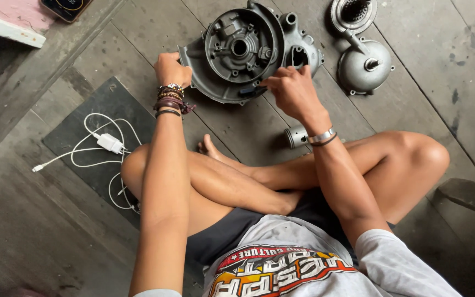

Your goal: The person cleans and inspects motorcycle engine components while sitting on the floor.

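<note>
legs: crossed on the plank floor (45, 220), engine casing (248, 52) just beyond the foot, within arm's reach
cylinder sleeve (297, 136): on its side, near side of casing, by the knee
left hand (171, 70): closed on casing's left rim, looks like it steadies it
right hand (291, 91): fingers pinch casing's lower right edge
round cover (365, 66): right of casing, apart
charger cable (103, 144): left of casing, on dark mat (72, 129)

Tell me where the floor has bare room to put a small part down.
Bare boards lie right of the round cover, up to the picture's edge, and between the dark mat and the engine case. It is crowded at the case, where the left hand and right hand grip it.
</note>
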